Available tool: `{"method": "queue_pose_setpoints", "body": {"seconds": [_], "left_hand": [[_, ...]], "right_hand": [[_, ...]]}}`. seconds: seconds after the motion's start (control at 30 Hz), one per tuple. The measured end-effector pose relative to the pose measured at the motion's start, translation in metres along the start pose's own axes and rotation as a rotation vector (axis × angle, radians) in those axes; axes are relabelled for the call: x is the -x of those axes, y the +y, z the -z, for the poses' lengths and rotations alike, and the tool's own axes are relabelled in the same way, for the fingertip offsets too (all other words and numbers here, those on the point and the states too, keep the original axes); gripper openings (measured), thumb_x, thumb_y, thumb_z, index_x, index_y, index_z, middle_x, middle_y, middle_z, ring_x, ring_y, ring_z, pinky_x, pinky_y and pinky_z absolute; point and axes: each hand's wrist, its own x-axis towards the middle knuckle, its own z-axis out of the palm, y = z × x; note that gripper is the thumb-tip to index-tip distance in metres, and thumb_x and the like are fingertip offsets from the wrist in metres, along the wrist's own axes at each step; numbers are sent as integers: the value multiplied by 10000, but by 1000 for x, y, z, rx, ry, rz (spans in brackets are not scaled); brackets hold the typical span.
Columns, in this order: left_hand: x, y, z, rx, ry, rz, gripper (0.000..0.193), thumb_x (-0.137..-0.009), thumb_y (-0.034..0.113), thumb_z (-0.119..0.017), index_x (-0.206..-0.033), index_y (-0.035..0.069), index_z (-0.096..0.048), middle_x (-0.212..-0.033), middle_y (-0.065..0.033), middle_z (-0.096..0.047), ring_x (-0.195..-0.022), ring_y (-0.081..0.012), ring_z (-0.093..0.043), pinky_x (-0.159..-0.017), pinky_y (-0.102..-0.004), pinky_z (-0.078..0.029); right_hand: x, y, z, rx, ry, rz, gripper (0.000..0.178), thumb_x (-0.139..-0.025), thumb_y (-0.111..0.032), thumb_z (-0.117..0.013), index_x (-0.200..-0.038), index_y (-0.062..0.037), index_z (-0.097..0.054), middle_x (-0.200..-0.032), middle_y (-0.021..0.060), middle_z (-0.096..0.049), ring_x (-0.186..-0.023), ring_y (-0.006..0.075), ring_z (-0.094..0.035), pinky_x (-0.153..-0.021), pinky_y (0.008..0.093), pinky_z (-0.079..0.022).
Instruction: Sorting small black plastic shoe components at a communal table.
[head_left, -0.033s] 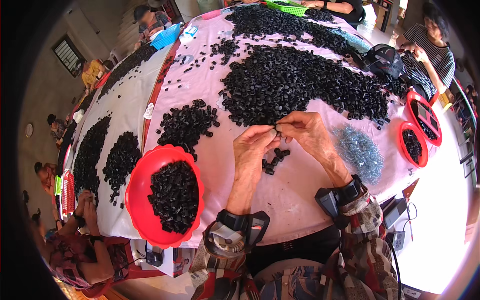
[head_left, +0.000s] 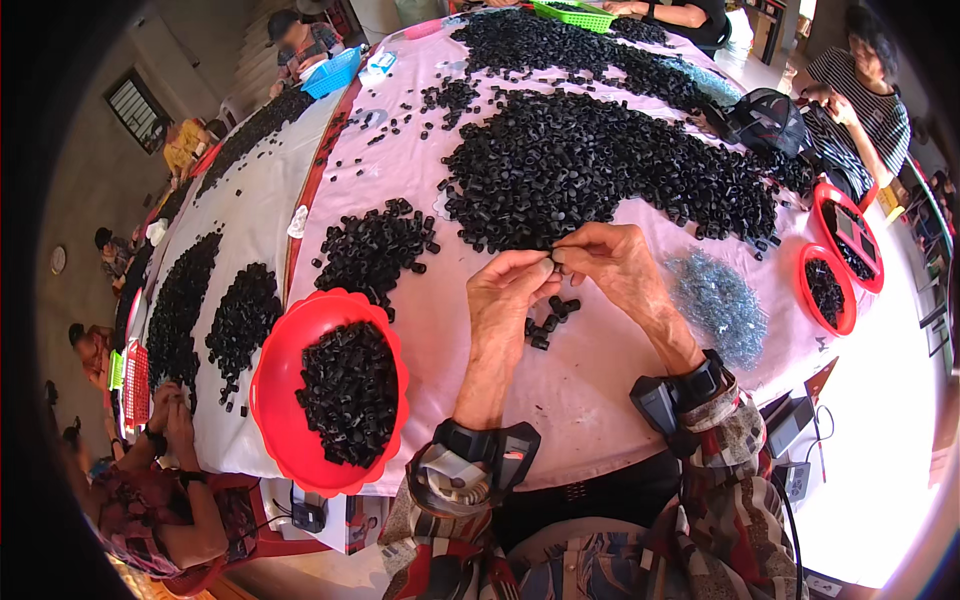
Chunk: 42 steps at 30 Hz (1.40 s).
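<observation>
Black piece (head_left: 556,268) sits between the fingertips of the left hand (head_left: 506,284) and right hand (head_left: 612,262), both pinching it.

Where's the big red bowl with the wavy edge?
In the head view, the big red bowl sits lower left, left of the left hand, just below a heap of black pieces.

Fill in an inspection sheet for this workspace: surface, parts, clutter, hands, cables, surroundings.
Surface: pink cloth, with white cloth to its left.
Parts: black parts heaped ahead; more in the red bowl at left; clear pieces at right.
Clutter: blue basket and white box at the far side.
Hands: left hand and right hand meet, apparently pinching a small part, mostly hidden.
Cables: black cord beside the right sleeve.
Surroundings: other people around the tables.
</observation>
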Motion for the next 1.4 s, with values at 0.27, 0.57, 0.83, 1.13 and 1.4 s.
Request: {"method": "queue_pose_setpoints", "body": {"seconds": [0.27,0.57,0.83,1.13,1.4], "left_hand": [[-5,1,0,14,29,-25,60,-843,4,-652,-902,5,-661,-869,-97,-682,-740,-146,-661,-671,-241,-538],[-5,2,-1,41,128,16,53,-833,19,-664,-881,-3,-655,-847,-82,-676,-716,-135,-644,-662,-236,-513],[-5,-1,0,-38,91,19,67,-867,31,-619,-900,-22,-643,-868,-102,-663,-783,-186,-656,-729,-287,-534],[-4,4,-5,26,57,60,40,-853,20,-630,-870,-13,-646,-813,-89,-662,-695,-150,-636,-632,-258,-519],[-5,6,3,-5,69,28,49,-846,30,-638,-878,-6,-652,-810,-76,-660,-680,-138,-627,-597,-250,-513]], "right_hand": [[-4,2,-8,196,28,314,183,-778,-38,-643,-926,71,-638,-808,144,-664,-698,187,-670,-604,291,-527],[-2,3,-22,406,21,364,292,-696,-51,-690,-941,53,-570,-839,165,-612,-705,277,-657,-606,344,-537],[-1,10,-23,497,100,415,261,-685,-33,-650,-916,61,-573,-824,166,-580,-692,313,-625,-603,371,-523],[2,10,-23,718,137,665,191,-650,-23,-634,-811,21,-541,-775,150,-556,-716,340,-595,-595,401,-511],[1,6,-27,722,113,655,201,-655,-45,-660,-801,11,-534,-780,145,-559,-717,331,-597,-593,405,-512]]}}
